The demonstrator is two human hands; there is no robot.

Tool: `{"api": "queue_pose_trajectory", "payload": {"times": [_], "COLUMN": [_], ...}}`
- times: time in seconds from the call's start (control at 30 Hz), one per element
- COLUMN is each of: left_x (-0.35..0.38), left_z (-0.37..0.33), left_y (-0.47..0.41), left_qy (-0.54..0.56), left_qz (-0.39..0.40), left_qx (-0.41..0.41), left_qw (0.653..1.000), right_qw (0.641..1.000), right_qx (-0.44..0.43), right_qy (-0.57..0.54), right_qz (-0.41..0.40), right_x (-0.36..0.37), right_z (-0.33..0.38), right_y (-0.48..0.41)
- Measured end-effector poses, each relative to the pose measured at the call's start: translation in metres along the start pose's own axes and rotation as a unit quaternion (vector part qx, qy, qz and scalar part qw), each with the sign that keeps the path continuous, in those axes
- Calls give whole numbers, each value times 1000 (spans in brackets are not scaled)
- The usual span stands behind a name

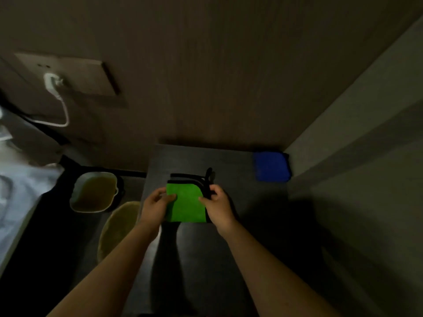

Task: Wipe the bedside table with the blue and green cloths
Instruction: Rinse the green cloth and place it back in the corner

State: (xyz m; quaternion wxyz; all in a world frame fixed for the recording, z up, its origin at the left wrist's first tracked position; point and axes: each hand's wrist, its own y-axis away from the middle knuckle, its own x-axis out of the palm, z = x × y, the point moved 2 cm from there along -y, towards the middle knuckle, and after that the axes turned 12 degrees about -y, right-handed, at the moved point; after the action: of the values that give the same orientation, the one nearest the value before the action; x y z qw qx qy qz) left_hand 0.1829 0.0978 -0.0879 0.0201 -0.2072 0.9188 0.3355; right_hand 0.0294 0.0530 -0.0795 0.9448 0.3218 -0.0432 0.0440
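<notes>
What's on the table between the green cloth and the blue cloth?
Nothing: in the head view, bare dark tabletop separates the green cloth from the blue cloth in the far right corner.

From my remote seat, at about nine o'clock I see a pale rounded bin with a yellowish liner (95,192) on the dark floor. Just beside it toward seven o'clock sits a round yellowish woven basket (119,232). At ten o'clock, a white plug with its looping white cable (53,84) hangs on the brown wood-grain wall panel (229,65). White bedding (20,197) fills the nine o'clock edge.
</notes>
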Motion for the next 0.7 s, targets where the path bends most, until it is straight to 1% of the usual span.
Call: {"api": "queue_pose_trajectory", "payload": {"times": [0.13, 0.27, 0.47, 0.5, 0.57, 0.63, 0.7], "left_x": [60, 116, 187, 198, 218, 234, 246], "left_z": [-12, -20, -36, -41, -53, -62, -67], "left_y": [0, -4, -27, -33, -45, -57, -67], "left_qy": [-38, -65, -90, -98, -118, -128, -136], "left_qz": [30, 58, 107, 108, 103, 97, 93], "left_qx": [27, 45, 52, 59, 71, 77, 80], "left_qw": [998, 995, 989, 988, 985, 984, 983], "right_qw": [999, 994, 967, 957, 924, 888, 863], "right_qx": [-14, -49, -122, -137, -200, -260, -270], "right_qy": [23, 61, 158, 182, 246, 312, 374], "right_qz": [-41, -80, -160, -178, -215, -216, -205], "right_x": [-57, -108, -159, -164, -173, -178, -183], "right_z": [12, 24, 56, 64, 77, 85, 87], "right_y": [-16, -31, -61, -65, -72, -80, -88]}}
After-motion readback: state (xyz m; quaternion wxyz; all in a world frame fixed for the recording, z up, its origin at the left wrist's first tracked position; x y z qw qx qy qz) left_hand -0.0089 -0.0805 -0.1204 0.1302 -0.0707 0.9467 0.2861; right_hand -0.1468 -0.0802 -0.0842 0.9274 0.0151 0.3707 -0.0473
